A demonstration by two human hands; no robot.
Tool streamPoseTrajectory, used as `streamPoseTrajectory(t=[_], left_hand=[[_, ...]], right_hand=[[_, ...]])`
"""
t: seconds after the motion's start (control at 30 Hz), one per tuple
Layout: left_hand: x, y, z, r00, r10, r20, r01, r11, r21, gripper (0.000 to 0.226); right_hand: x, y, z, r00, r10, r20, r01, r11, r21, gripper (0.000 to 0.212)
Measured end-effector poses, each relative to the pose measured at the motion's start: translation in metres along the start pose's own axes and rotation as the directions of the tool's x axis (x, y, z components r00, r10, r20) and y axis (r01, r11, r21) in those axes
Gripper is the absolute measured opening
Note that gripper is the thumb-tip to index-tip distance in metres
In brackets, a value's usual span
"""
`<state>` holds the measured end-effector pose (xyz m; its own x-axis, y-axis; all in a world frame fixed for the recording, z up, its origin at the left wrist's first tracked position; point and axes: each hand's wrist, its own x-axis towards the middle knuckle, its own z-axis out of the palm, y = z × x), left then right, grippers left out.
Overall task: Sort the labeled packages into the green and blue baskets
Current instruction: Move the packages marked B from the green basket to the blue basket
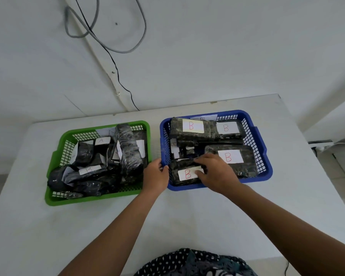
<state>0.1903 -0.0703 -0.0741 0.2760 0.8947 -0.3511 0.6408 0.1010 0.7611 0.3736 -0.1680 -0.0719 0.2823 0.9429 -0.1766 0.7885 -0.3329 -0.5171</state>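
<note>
A green basket (54, 156) stands on the left of the white table, full of dark wrapped packages with white labels; one label (89, 169) near its front reads B, another (102, 140) reads A. To its right a blue basket (265, 156) holds several dark packages labeled B. My left hand (155, 176) grips the blue basket's near-left corner. My right hand (215, 171) lies inside that basket with fingers curled over the front package (184, 176), partly covering its B label.
The white table (177, 220) reaches from the baskets to my body. Grey and black cables (116, 48) hang on the wall behind. The table's right edge drops off past the blue basket.
</note>
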Motion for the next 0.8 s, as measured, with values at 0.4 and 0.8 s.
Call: streamPoseTrajectory(t=[0.4,0.8], left_hand=[[-0.017,0.017,-0.147,0.937,-0.140,0.320,0.205,0.961,-0.183,0.018],[0.015,-0.096,-0.217,0.974,0.061,-0.216,0.062,0.852,0.519,0.033]], right_hand=[[0.049,-0.109,0.002,0.973,-0.180,-0.142,0.198,0.973,0.121,0.041],[0.089,-0.217,0.080,0.982,-0.184,-0.042,0.185,0.983,0.004,0.063]])
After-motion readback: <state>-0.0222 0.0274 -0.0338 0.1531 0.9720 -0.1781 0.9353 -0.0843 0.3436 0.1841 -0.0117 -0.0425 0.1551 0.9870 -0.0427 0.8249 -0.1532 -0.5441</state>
